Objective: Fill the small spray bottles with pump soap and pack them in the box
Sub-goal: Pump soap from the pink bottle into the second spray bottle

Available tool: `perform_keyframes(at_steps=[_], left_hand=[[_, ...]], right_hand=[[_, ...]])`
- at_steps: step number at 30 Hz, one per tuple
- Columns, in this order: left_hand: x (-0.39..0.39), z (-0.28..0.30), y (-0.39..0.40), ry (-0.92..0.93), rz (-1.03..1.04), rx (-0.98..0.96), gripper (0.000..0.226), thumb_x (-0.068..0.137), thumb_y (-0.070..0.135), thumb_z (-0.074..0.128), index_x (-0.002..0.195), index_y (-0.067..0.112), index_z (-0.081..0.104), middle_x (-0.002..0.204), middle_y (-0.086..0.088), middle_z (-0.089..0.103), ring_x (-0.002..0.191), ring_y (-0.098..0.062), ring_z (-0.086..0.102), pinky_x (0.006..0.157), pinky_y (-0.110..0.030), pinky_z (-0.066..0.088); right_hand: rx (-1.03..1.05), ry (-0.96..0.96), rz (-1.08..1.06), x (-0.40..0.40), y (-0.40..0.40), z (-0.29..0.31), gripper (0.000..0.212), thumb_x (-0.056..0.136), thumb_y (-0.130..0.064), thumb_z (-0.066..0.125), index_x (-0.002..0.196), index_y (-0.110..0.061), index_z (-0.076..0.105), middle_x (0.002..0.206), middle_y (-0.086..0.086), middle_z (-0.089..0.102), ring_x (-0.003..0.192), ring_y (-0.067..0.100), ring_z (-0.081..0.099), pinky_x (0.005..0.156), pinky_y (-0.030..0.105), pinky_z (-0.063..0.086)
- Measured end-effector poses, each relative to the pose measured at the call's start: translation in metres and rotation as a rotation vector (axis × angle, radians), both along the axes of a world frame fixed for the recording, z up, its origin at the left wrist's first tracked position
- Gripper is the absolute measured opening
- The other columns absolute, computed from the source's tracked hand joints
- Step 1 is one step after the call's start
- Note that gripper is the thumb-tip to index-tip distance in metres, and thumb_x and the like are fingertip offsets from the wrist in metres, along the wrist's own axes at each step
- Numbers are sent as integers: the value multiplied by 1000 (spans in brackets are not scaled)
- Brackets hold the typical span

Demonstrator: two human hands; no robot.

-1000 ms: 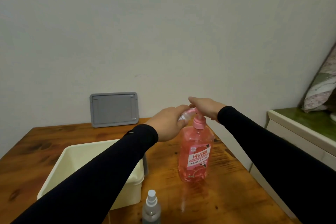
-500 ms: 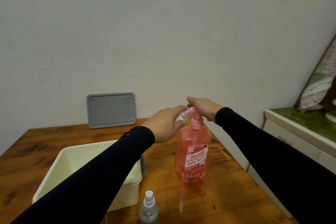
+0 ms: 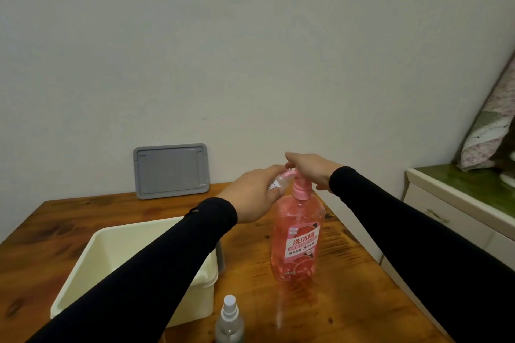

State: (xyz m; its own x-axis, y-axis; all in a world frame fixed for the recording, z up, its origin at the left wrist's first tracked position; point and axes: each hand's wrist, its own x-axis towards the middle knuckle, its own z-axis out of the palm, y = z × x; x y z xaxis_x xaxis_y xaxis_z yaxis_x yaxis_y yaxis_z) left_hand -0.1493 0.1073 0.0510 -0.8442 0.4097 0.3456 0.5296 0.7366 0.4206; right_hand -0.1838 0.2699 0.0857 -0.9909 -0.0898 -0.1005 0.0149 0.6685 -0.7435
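Observation:
A pink pump soap bottle [image 3: 298,239] stands upright on the wooden table [image 3: 345,303]. My right hand [image 3: 312,170] lies flat on its pump head, pressing it. My left hand [image 3: 255,197] grips a small clear spray bottle [image 3: 274,183] held against the pump's spout; most of that bottle is hidden by my fingers. A second small spray bottle [image 3: 230,321] with a white nozzle stands at the table's front edge. The cream plastic box [image 3: 92,256] sits to the left, partly under my left arm.
A grey lid [image 3: 171,170] leans against the wall at the back of the table. A white cabinet with a green top [image 3: 459,197] stands to the right, with a patterned cushion [image 3: 490,125] on it.
The pump head sits slightly lower under my right hand. Both hands stay at the pump; the view has shifted a little.

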Motion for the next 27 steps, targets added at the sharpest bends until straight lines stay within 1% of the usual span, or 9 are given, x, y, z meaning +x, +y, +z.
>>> perform_keyframes(at_steps=[2, 5, 8, 11, 14, 18, 20, 23, 27], left_hand=[[-1, 3, 0, 14, -2, 0, 48, 97, 38, 46, 142, 32, 32, 135, -2, 52, 115, -19, 51, 83, -23, 35], [-2, 0, 0, 20, 0, 9, 47, 97, 38, 46, 142, 33, 32, 133, -3, 54, 113, -18, 52, 81, -23, 35], [-2, -9, 1, 5, 3, 9, 47, 98, 38, 45, 142, 34, 31, 134, -2, 52, 115, -18, 51, 83, -22, 34], [-2, -12, 2, -17, 6, 8, 48, 98, 38, 45, 142, 35, 30, 136, -2, 52, 116, -18, 51, 83, -22, 34], [-2, -8, 2, -18, 7, 5, 47, 97, 39, 45, 142, 34, 30, 135, -2, 52, 114, -18, 52, 82, -23, 36], [-3, 2, -1, 11, 12, 4, 47, 97, 39, 46, 141, 33, 32, 132, -3, 55, 111, -19, 52, 80, -24, 35], [-2, 3, -1, 12, 7, 5, 46, 97, 38, 46, 141, 33, 33, 130, -2, 55, 110, -18, 53, 80, -24, 35], [-1, -3, 0, 13, 3, 19, 45, 97, 38, 46, 140, 34, 33, 130, -2, 56, 110, -18, 53, 80, -24, 36], [-1, -11, 1, -11, 9, 3, 46, 98, 38, 44, 142, 34, 30, 134, -2, 53, 114, -18, 52, 82, -23, 35]], right_hand=[[2, 2, 11, 1, 0, 5, 54, 97, -48, 27, 134, -13, 46, 131, 8, 51, 107, 18, 44, 83, 32, 28], [1, 15, -3, 0, -1, 2, 52, 98, -44, 27, 133, -12, 48, 135, 9, 50, 101, 17, 44, 83, 32, 30], [-2, 20, -18, 0, -3, -9, 49, 98, -40, 26, 129, -11, 50, 134, 12, 52, 96, 19, 49, 81, 32, 33], [35, 28, 9, -1, -3, -12, 47, 100, -36, 24, 129, -10, 49, 135, 12, 51, 94, 19, 48, 80, 31, 32], [2, 5, -6, -1, -2, -8, 50, 98, -43, 26, 128, -12, 51, 132, 13, 52, 97, 21, 48, 81, 33, 32], [-49, 3, -7, -1, 0, 2, 54, 95, -49, 30, 131, -14, 49, 128, 7, 54, 108, 20, 47, 83, 34, 29], [-49, 5, -7, -2, -1, 3, 54, 95, -49, 29, 131, -14, 49, 130, 7, 53, 104, 19, 47, 82, 34, 29], [-53, 16, -22, -3, -1, -6, 51, 97, -44, 27, 129, -12, 52, 131, 10, 54, 99, 20, 50, 81, 32, 34], [-32, 7, -29, -3, -3, -14, 49, 98, -40, 26, 128, -11, 51, 130, 12, 54, 85, 16, 51, 72, 30, 35]])
